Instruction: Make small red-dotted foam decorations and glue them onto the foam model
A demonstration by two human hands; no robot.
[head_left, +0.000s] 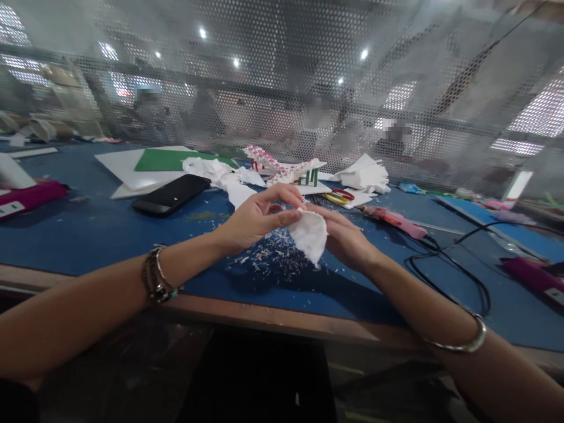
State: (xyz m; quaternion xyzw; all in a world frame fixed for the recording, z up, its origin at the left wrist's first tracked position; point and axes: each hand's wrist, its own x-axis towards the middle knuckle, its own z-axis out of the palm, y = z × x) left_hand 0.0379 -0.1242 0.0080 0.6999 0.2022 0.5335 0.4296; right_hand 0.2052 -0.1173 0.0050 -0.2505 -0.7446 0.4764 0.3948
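My left hand [259, 216] pinches a thin, crumpled white piece [311, 236], paper or cloth, between thumb and fingers at its upper edge. Its lower end hangs in a point above the table. From the other side my right hand [348, 238] closes against the same piece, its fingers partly hidden behind it and reaching to the left fingertips. White shreds [282, 258] lie scattered on the blue table right under my hands.
A black phone [171, 195] lies left of my hands. Behind are crumpled white sheets [211, 170], a pink-dotted model [264, 157] and scissors [338, 196]. To the right lies a pink corded tool [394, 220], its black cable [445, 252] looping across the blue table [101, 241].
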